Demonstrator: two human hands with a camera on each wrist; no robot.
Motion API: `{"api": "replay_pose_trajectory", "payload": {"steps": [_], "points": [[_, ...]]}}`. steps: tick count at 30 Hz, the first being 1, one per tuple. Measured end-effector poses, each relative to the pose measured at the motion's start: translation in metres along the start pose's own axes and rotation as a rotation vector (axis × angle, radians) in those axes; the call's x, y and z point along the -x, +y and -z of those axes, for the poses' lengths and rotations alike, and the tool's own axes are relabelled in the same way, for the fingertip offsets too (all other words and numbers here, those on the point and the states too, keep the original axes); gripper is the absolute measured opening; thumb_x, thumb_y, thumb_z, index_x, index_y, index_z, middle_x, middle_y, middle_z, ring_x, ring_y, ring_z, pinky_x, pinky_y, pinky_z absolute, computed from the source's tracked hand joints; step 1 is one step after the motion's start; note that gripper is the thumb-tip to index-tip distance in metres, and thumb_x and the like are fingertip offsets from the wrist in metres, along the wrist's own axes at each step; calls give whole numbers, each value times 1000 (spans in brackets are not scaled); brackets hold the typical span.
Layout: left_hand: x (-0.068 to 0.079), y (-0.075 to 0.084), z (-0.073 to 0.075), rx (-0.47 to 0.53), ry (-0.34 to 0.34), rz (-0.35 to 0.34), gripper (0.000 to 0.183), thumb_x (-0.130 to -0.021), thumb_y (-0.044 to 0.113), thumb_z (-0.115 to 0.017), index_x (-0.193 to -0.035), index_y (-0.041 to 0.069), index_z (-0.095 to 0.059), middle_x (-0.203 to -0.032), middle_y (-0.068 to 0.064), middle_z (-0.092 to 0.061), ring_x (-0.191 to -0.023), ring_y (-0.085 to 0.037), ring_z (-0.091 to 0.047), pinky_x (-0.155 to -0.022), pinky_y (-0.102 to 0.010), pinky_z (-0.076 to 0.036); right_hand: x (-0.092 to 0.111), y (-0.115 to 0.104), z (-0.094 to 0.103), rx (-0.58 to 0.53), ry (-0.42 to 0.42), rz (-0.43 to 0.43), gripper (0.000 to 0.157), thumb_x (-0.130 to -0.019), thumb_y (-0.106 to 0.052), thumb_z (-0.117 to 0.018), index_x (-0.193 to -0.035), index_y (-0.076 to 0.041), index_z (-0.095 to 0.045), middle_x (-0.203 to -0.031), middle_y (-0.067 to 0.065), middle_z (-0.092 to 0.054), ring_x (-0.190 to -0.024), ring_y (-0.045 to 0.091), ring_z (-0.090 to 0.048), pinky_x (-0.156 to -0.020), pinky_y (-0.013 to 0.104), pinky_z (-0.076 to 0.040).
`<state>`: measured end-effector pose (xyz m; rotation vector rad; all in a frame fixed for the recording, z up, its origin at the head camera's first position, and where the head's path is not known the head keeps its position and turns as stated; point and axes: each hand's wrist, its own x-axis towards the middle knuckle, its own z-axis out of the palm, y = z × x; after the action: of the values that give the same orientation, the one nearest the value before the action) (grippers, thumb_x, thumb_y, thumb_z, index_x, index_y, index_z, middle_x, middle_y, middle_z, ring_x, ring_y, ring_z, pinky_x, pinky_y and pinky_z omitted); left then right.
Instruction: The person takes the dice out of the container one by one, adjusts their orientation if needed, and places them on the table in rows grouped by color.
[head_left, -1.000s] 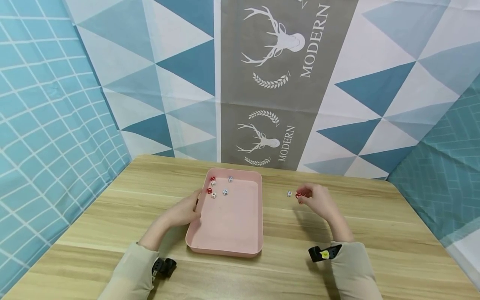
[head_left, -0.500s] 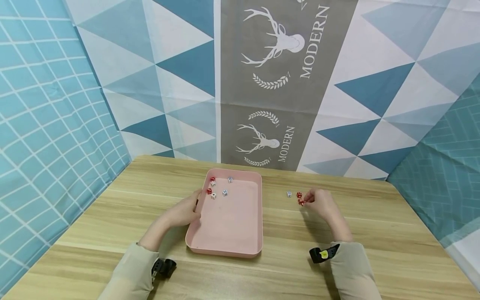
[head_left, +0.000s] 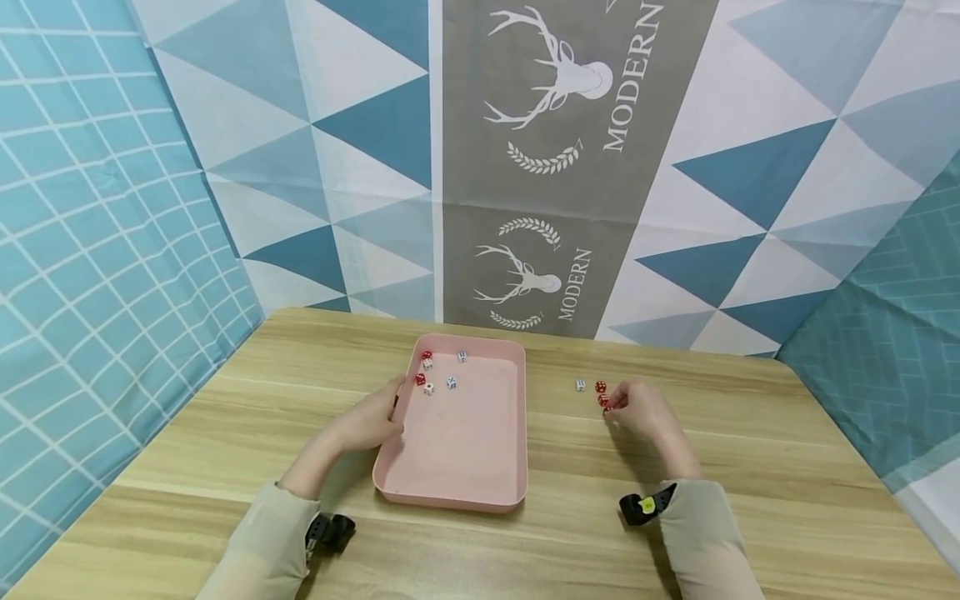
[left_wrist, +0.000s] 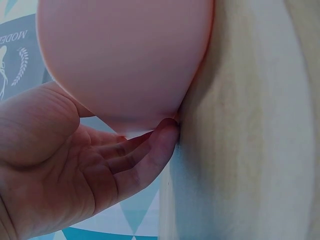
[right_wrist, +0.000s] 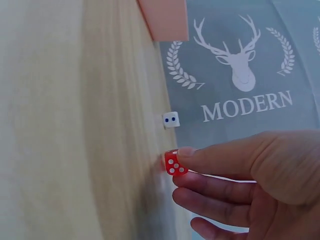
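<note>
My left hand grips the left side of a pink tray. In the left wrist view its thumb is at the rim and its fingers curl against the outside wall, low by the table. To the right of the tray, my right hand pinches a red die between thumb and fingertips, close to the tabletop. Just beyond those fingertips are two more red dice, the farther die and a nearer die. A white die with blue pips sits left of them.
Inside the tray's far left part lie several red and white dice, among them a red die and a white die. The wooden table ends at a patterned cloth backdrop, with blue cloth at both sides.
My right hand has let go of the farther red die and shifted slightly nearer and to the right, to another red die. The left hand stays on the tray.
</note>
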<state>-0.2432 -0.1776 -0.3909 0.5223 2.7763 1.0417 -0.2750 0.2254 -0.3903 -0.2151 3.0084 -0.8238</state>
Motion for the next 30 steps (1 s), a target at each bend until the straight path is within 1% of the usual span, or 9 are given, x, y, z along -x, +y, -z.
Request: {"api": "replay_pose_trajectory", "payload": {"steps": [3,7,17,23,26,30], "points": [[-1,-1,0,-8,3,-6,72,-78,-3,-49,-140,-13,-12,-142,-30,-26,-130,-36,-31,-105,-50,-29,0,0,-1,4,4,16,9,-74,-6,-68,-80,-1,-63,-73,5,-63,-64,13,-53,-56,25,-42],[-2,-2,0,-15,3,-9,73,-78,-3,-49,-140,-13,-13,-142,-29,-27,-129,-35,-32,-104,-50,-29,0,0,-2,26,9,35,9,-74,-6,-68,-79,-1,-63,-72,5,-63,-63,13,-53,-55,25,-42],[0,-1,1,0,-4,-2,72,-79,-4,-48,-140,-12,-11,-143,-30,-25,-130,-37,-30,-105,-51,-28,1,-2,0,8,-3,8,9,-76,-6,-66,-82,-1,-62,-76,5,-64,-68,15,-55,-61,28,-45],[0,-2,0,-5,-6,0,73,-79,-4,-48,-140,-13,-10,-144,-29,-23,-131,-37,-27,-106,-51,-26,4,-5,2,16,4,-11,9,-79,-9,-64,-83,-1,-61,-78,7,-62,-68,17,-55,-61,31,-45],[0,-2,0,-9,-8,4,73,-79,-3,-49,-141,-12,-10,-144,-29,-23,-131,-36,-27,-106,-50,-26,7,-11,4,56,57,-21,9,-79,-10,-63,-84,-3,-61,-77,7,-60,-66,17,-52,-57,29,-43],[0,-1,-1,6,-7,0,73,-79,-4,-49,-141,-12,-10,-144,-29,-23,-131,-37,-27,-106,-51,-26,7,-20,6,93,163,-9,9,-80,-12,-61,-85,-5,-63,-68,5,-56,-56,16,-47,-48,27,-36]]}}
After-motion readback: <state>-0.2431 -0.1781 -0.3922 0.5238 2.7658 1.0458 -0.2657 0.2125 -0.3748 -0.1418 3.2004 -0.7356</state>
